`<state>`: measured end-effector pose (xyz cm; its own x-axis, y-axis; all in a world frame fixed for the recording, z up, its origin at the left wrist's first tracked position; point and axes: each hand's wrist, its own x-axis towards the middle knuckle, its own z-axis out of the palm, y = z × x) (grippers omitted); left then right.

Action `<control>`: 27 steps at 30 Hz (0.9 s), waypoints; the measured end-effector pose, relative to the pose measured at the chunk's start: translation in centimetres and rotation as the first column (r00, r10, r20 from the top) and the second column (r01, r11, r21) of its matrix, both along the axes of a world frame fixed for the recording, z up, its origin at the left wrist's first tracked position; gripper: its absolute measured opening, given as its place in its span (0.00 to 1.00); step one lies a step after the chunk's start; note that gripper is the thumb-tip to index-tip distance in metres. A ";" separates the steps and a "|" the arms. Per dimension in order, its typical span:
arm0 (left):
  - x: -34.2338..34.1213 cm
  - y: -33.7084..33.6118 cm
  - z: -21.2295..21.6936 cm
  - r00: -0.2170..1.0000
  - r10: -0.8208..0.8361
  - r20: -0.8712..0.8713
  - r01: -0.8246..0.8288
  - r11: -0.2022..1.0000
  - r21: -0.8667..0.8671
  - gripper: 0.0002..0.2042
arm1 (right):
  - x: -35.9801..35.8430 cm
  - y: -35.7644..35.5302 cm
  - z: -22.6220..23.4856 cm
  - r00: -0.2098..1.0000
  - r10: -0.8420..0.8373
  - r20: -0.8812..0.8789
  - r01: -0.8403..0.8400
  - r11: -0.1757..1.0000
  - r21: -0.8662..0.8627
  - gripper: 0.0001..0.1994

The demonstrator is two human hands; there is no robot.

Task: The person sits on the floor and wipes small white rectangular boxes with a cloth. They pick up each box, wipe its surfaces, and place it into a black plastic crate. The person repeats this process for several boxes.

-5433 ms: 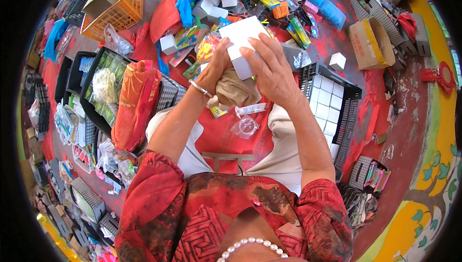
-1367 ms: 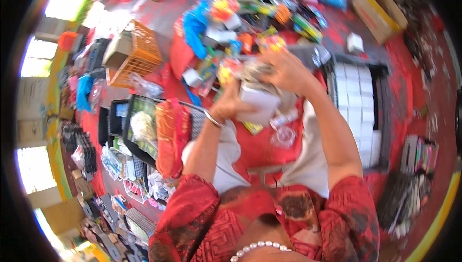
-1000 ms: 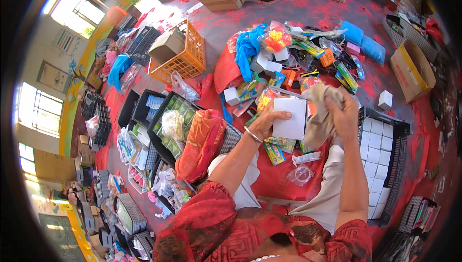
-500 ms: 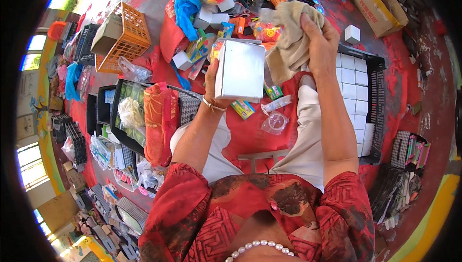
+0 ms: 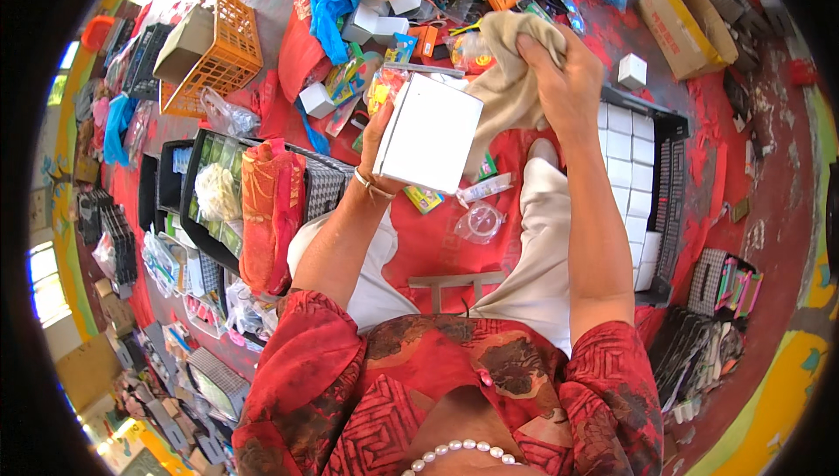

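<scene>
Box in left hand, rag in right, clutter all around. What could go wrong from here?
1. The white box is gripped by the left hand along one edge only; it might slip or tilt onto the small packets on the red cloth below.
2. The beige cloth bunched in the right hand hangs loose and could snag the toy pile behind it.

head-worn fisheye, steeply downward, close

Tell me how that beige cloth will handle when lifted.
Probably floppy: the cloth bunches and droops from the right hand. Likely light, since one hand holds it up. It seems unlikely to slip, gripped in folds.
</scene>
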<state>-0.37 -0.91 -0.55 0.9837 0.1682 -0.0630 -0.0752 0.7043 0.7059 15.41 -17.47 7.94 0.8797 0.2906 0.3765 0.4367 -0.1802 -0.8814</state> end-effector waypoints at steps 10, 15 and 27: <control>0.5 0.1 0.8 0.991 -0.130 -0.023 0.113 0.925 -0.362 0.28 | -4.6 2.0 0.7 0.838 0.375 0.396 -0.331 0.927 -0.177 0.12; -0.3 0.2 -0.6 0.965 -0.259 -0.024 0.243 0.931 -0.274 0.32 | -1.8 1.8 -0.5 0.995 0.092 -0.022 -0.095 0.951 -0.293 0.14; 0.1 2.2 1.9 0.986 -0.096 -0.138 0.114 0.986 0.125 0.38 | 0.2 -0.6 0.6 0.860 0.144 -0.490 0.005 0.957 0.290 0.10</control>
<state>-0.27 1.32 1.34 0.9810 0.0801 -0.1767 0.0935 0.6031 0.7922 15.60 -18.06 8.50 0.9500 0.3101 -0.0376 -0.0759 0.1126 -0.9907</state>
